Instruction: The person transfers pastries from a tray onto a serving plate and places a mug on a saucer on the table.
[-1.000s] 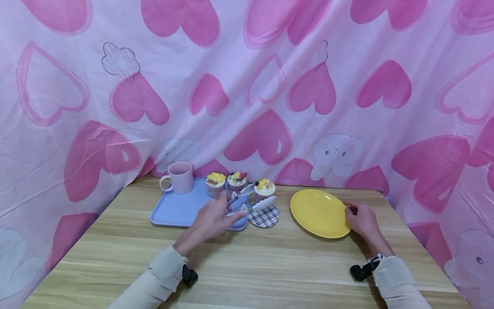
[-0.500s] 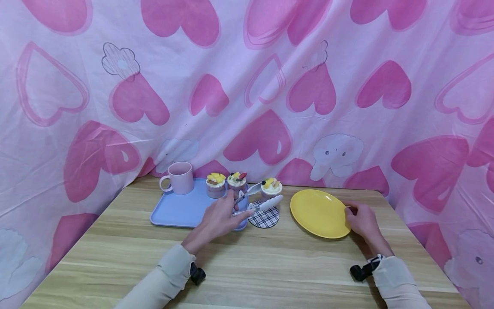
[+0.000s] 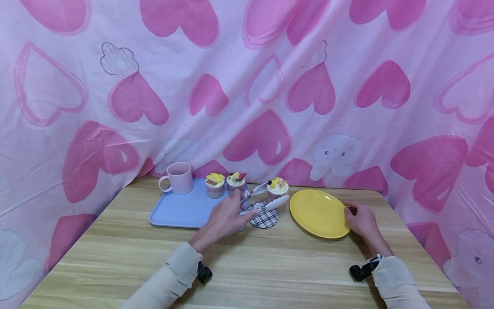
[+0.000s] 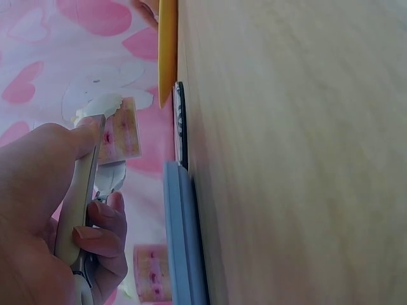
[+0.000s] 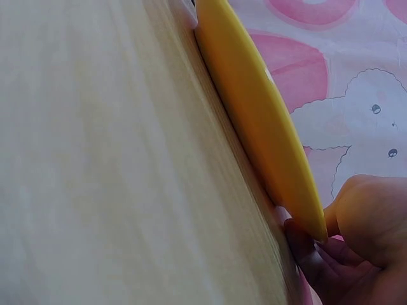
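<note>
Pink, heart-printed cloth [image 3: 252, 60] is hanging behind a wooden table [image 3: 270, 268]. A blue tray [image 3: 175, 213] is lying on the table's left part, and a yellow plate [image 3: 319, 212] is lying to the right, well apart from it. The left hand [image 3: 227, 213] is gripping a pair of tongs [image 3: 270, 206] near the tray's right edge; the right hand [image 3: 362, 219] is pinching the plate's right rim, its digits pressing from both faces. A pink mug [image 3: 181, 178] is standing at the tray's far left, handle pointing left. A black-and-white checked coaster [image 3: 266, 220] is lying just beside the tray. The tongs are clamping on a fruit-topped dessert cup [image 3: 277, 189], holding it upright above the table, between coaster and plate. Two similar cups, one mango-yellow on top [image 3: 215, 189], one strawberry-tipped [image 3: 236, 182], are standing on the tray.
</note>
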Available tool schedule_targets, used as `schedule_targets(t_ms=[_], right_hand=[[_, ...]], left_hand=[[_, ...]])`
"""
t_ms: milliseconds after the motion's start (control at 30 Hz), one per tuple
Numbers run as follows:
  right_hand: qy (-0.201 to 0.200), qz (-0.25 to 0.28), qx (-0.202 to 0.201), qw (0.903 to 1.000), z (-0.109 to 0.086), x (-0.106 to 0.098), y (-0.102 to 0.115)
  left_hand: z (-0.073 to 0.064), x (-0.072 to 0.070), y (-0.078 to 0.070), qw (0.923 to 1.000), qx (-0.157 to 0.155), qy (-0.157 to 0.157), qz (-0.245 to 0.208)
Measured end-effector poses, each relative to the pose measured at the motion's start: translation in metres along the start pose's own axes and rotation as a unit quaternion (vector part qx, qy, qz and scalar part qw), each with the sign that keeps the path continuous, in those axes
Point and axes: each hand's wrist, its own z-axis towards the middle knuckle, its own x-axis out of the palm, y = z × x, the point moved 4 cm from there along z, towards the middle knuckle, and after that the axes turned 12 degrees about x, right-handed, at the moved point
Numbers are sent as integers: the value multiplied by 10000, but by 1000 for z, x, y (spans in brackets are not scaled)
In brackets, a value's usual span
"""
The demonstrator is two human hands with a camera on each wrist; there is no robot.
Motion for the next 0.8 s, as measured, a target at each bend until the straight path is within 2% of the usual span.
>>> schedule_targets(t_ms=[267, 567, 800], right_hand=[[-3, -7, 39, 10000, 0, 0, 0], [-20, -9, 36, 10000, 1, 0, -1], [10, 7, 92, 10000, 2, 1, -2]], left_hand=[[5, 6, -5, 9999, -100, 101, -32], [11, 14, -10, 9999, 101, 99, 91], [16, 20, -13, 9999, 40, 121, 66]])
